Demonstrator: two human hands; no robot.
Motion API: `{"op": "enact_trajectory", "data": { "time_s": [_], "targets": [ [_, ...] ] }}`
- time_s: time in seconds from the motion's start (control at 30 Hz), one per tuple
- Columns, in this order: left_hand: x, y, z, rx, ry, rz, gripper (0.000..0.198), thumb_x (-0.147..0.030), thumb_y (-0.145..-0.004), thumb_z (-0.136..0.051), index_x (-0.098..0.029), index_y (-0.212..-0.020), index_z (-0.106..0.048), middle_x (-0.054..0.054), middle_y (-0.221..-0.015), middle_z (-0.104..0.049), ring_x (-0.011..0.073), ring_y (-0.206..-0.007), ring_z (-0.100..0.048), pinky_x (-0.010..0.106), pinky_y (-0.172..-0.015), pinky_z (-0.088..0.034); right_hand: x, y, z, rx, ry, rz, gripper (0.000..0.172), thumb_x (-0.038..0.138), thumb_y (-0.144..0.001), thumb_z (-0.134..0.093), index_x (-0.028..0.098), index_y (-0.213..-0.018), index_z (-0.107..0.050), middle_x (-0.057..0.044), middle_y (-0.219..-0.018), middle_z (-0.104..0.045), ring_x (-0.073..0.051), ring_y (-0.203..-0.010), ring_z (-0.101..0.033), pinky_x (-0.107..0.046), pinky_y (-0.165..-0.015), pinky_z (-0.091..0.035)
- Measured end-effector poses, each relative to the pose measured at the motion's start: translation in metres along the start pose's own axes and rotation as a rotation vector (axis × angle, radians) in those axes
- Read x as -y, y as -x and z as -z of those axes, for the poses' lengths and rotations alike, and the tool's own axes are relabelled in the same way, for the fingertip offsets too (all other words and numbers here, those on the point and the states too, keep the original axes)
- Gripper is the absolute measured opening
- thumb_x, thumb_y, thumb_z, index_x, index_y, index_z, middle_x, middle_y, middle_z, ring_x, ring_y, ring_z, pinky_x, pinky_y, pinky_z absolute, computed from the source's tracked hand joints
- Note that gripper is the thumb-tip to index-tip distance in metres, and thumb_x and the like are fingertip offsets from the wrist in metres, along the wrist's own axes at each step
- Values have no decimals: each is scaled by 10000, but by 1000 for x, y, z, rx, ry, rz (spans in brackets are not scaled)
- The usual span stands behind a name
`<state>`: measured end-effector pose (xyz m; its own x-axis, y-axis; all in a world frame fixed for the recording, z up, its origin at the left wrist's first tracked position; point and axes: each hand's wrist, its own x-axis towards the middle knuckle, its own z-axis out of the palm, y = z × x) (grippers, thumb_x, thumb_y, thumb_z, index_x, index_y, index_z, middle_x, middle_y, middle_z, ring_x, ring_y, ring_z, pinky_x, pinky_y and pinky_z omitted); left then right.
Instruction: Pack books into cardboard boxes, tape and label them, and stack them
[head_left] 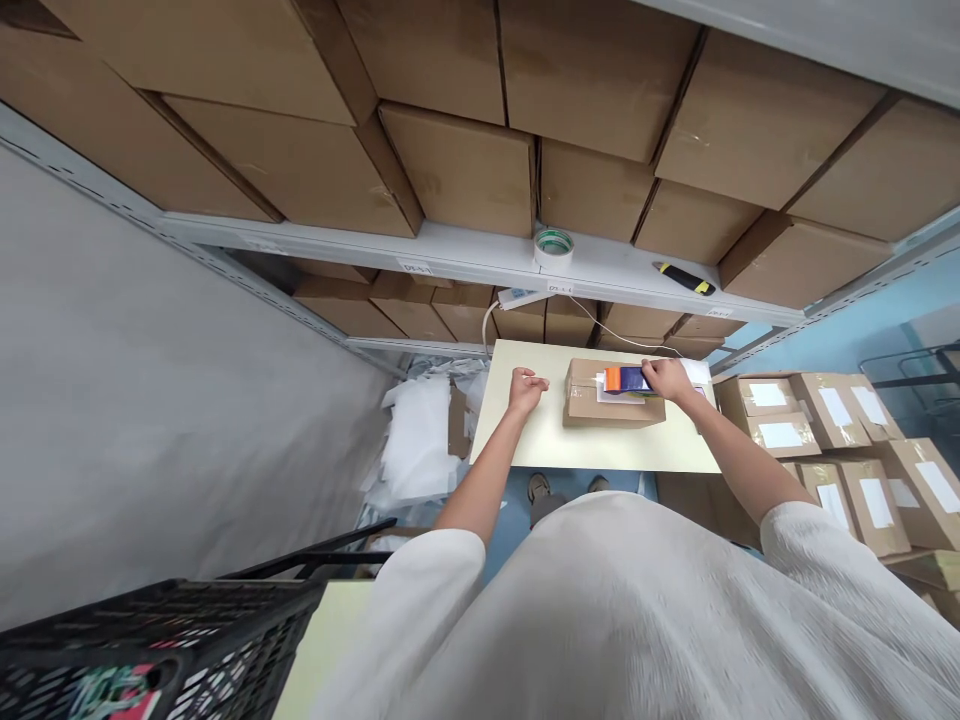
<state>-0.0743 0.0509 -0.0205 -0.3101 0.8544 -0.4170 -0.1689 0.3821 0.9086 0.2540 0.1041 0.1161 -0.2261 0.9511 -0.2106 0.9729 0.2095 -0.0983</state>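
Observation:
A closed brown cardboard box (585, 412) lies on a pale yellow tabletop (540, 445), with a white label (626, 399) on its top face. My right hand (670, 380) is closed around an orange and dark blue tape dispenser (628, 379), which rests on or just over the label; whether it touches cannot be made out. Left of the box, apart from it, my left hand (529, 391) hovers over the tabletop. Its fingers are loosely bent and apart, with nothing visible in them.
Above the table, a metal shelf (465, 247) full of cartons carries a tape roll (553, 248) and a utility knife (684, 278). A power strip (521, 297) hangs below it. Labelled boxes (780, 435) are stacked at right. White packing sheets (421, 430) and a black crate (247, 620) are at left.

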Motion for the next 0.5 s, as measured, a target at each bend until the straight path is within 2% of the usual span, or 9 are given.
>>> {"op": "enact_trajectory", "data": {
  "time_s": [0.23, 0.4, 0.5],
  "targets": [
    [19, -8, -2, 2, 38, 56, 491, -162, -658, -799, -287, -968, -439, -69, -715, -708, 185, -804, -731, 347, -873, -524, 10, -1, -2, -8, 42, -21, 623, 439, -1146, -319, 218, -729, -727, -156, -804, -799, -309, -861, -729, -389, -876, -423],
    [35, -10, -17, 47, 66, 156, 450, -120, -647, -776, -273, -956, -487, -43, -770, -734, 189, -828, -740, 349, -892, -524, 13, 1, 0, 0, 57, -44, 619, 432, -1143, -308, 217, -725, -711, -154, -815, -801, -304, -855, -730, -387, -865, -413],
    [43, -10, -29, 73, 66, 146, 424, -104, -664, -763, -269, -954, -503, -31, -798, -734, 196, -869, -746, 352, -915, -532, 15, 2, 2, 15, 69, -52, 604, 413, -1139, -303, 213, -726, -697, -153, -836, -803, -300, -847, -732, -387, -856, -401]
  ]
}}
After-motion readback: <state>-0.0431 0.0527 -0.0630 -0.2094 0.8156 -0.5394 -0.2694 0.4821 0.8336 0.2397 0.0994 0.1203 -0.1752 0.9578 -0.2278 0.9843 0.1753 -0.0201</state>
